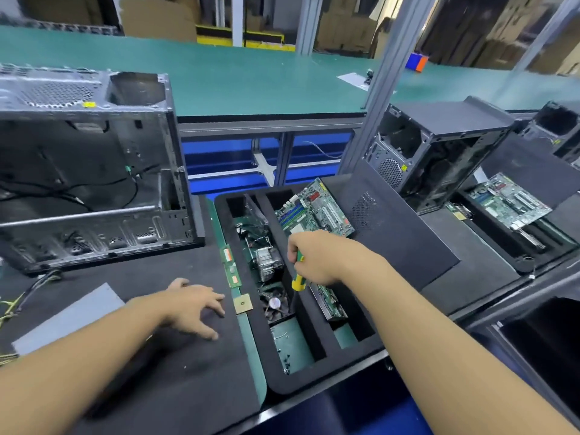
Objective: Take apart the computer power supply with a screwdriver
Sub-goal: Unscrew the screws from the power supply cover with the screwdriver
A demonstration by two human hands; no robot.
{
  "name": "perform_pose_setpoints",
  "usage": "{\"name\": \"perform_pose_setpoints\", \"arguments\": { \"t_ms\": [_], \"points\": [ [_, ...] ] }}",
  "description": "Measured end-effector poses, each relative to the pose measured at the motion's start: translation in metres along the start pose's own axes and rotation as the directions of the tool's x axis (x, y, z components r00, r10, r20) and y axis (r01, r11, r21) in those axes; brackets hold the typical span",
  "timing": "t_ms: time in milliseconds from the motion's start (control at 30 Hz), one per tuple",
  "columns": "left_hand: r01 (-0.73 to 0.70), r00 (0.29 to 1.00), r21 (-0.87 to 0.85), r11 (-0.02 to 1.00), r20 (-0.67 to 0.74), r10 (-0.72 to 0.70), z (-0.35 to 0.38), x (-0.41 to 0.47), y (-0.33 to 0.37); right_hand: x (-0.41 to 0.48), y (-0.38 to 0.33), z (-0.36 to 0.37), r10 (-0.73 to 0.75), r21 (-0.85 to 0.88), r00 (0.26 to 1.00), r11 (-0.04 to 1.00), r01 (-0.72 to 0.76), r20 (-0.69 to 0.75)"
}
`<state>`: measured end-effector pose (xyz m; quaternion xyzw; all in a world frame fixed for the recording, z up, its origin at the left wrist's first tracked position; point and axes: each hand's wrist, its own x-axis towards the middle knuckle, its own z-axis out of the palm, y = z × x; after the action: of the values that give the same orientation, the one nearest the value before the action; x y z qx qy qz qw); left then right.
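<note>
My right hand (317, 257) grips a yellow and green screwdriver (297, 274) above the black foam tray (282, 381). My left hand (193, 304) hovers with spread fingers over the black mat (157, 372), left of the tray. A grey flat metal box (69, 318), possibly the power supply, lies at the left under my forearm, with yellow and black wires (9, 306) beside it. The screwdriver's tip is hidden by my hand.
An open computer case (88, 171) stands at the left rear. The tray holds a motherboard (314, 208), a heatsink (266, 262) and a fan (274, 304). A CPU chip (243, 303) and RAM sticks (230, 266) lie beside the tray. More cases (439, 152) stand to the right.
</note>
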<state>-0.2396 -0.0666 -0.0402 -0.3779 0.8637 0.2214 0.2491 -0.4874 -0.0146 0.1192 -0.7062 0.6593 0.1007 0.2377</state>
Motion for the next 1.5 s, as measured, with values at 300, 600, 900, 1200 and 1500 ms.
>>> {"name": "perform_pose_setpoints", "arguments": {
  "t_ms": [300, 600, 900, 1200, 1500],
  "points": [
    [0.398, 0.913, 0.038, 0.917, 0.083, -0.400, 0.054, -0.090, -0.089, 0.031, -0.072, 0.007, -0.213, -0.054, 0.975, 0.975, 0.217, 0.062],
    [0.497, 0.850, -0.049, 0.867, -0.175, -0.497, 0.090, -0.085, -0.097, 0.048, -0.093, 0.020, -0.277, -0.117, 0.957, 0.951, 0.286, 0.092],
    [0.757, 0.451, -0.545, 0.360, 0.038, -0.892, 0.059, -0.031, -0.062, 0.035, -0.077, 0.022, -0.259, -0.057, 0.964, 0.963, 0.262, 0.057],
    [0.664, 0.393, -0.688, 0.292, -0.012, -0.919, 0.060, -0.014, -0.046, 0.035, -0.086, 0.023, -0.259, -0.011, 0.966, 0.966, 0.259, -0.005],
    [-0.013, 0.616, -0.555, 0.831, -0.660, -0.431, 0.107, -0.077, -0.068, 0.050, -0.140, 0.034, -0.418, 0.054, 0.900, 0.903, 0.426, -0.124]
  ]
}}
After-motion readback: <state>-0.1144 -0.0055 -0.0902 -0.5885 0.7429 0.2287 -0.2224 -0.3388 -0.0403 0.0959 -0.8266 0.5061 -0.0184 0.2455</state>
